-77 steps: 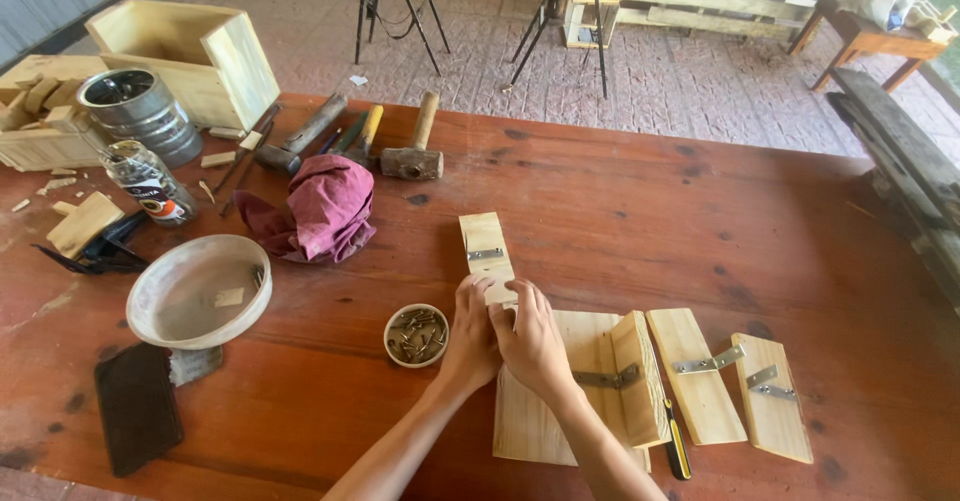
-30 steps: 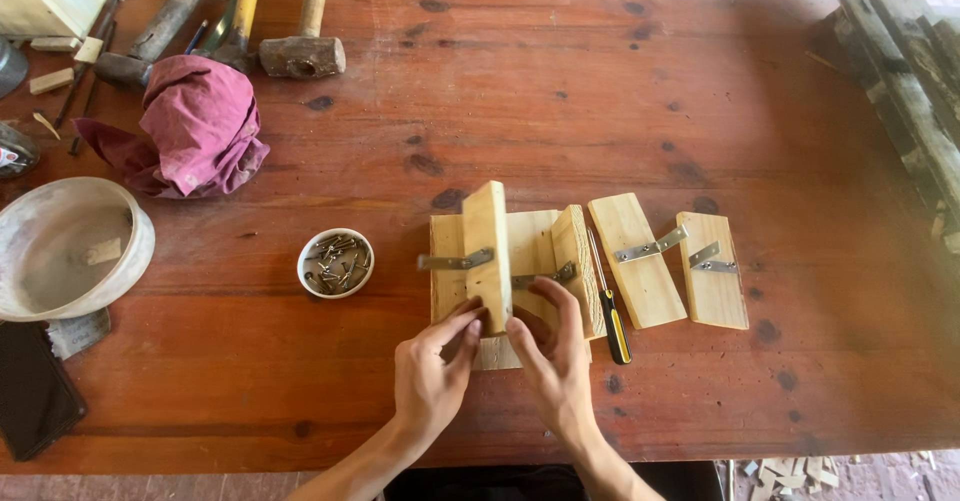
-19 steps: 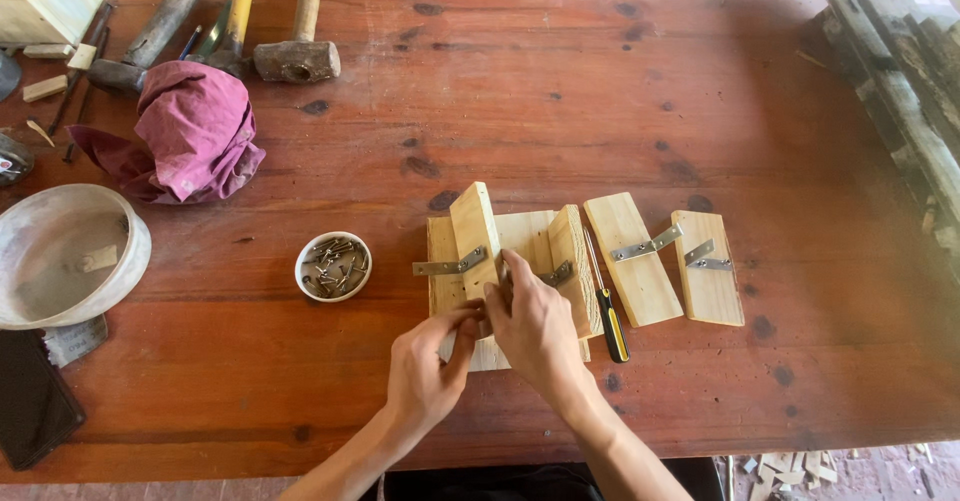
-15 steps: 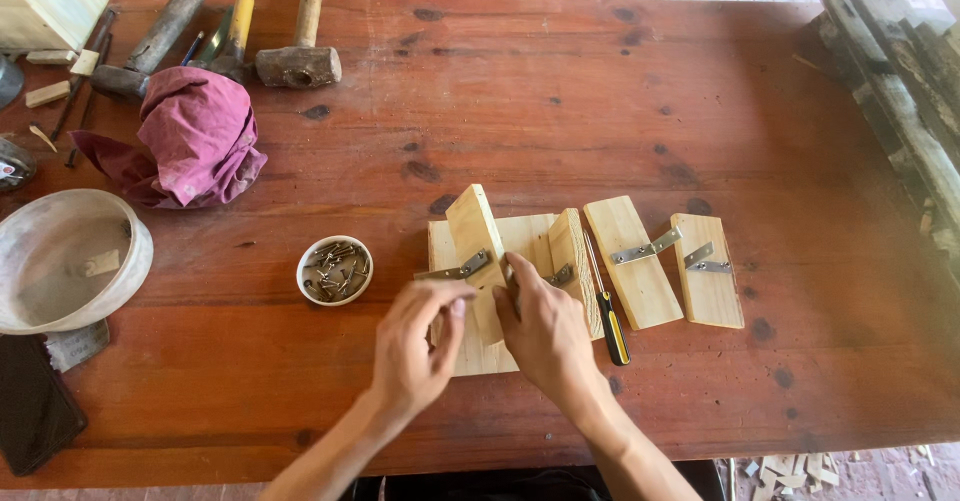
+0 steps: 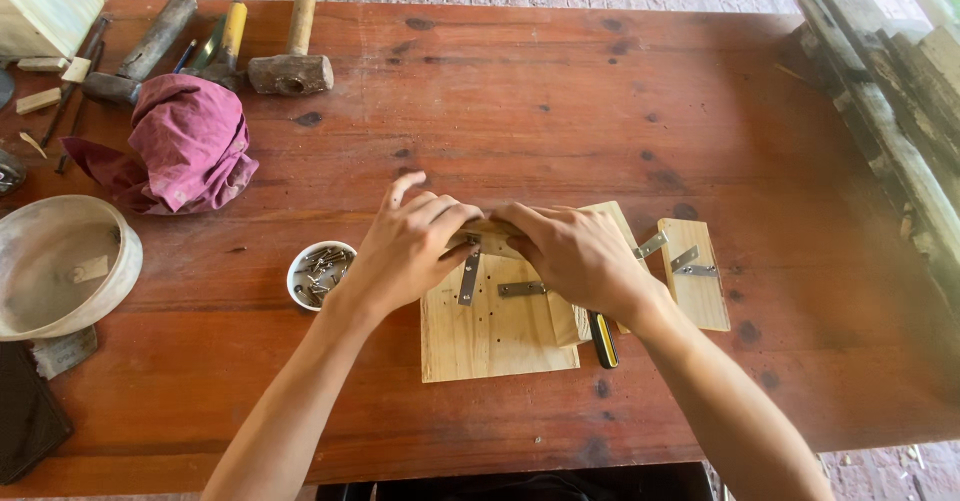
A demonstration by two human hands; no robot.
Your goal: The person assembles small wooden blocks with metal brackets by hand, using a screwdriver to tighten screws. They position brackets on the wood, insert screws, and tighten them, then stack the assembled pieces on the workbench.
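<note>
A: From the head view, what are the hands doing?

B: The left hand (image 5: 410, 251) and right hand (image 5: 575, 256) both clasp a wood piece (image 5: 490, 233) at the far edge of the panel (image 5: 495, 326), likely steadying it against the hinges (image 5: 468, 279).

A: And nearby?

B: A screw bowl (image 5: 320, 273) sits just left on the bench (image 5: 520, 111); a screwdriver (image 5: 603, 339) lies beside the panel.

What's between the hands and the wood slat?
Nothing visible. Left hand and right hand both rest directly on the slat, above the wood panel. The screw bowl sits apart, to the left.
</note>
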